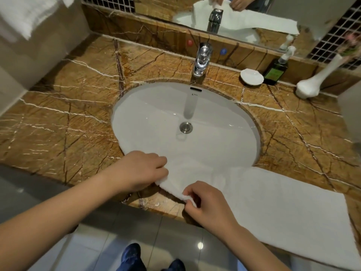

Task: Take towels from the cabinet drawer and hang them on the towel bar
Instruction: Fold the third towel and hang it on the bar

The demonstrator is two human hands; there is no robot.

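A white towel (283, 208) lies spread over the front of the brown marble counter (64, 118) and across the near part of the white sink (156, 106), its right end hanging past the counter's front edge. My left hand (140, 171) pinches the towel's near edge at the sink's front rim. Close beside it, my right hand (207, 202) pinches the same edge just over the counter's front. Another white towel (25, 14) hangs at the top left; what it hangs on is out of view. The drawer is not in view.
A chrome faucet (202, 59) stands behind the sink. To its right are a white soap dish (251, 76), a dark pump bottle (276, 70) and a white vase (316, 81). A mirror (244, 14) runs along the back wall. Grey floor tiles (101, 247) lie below.
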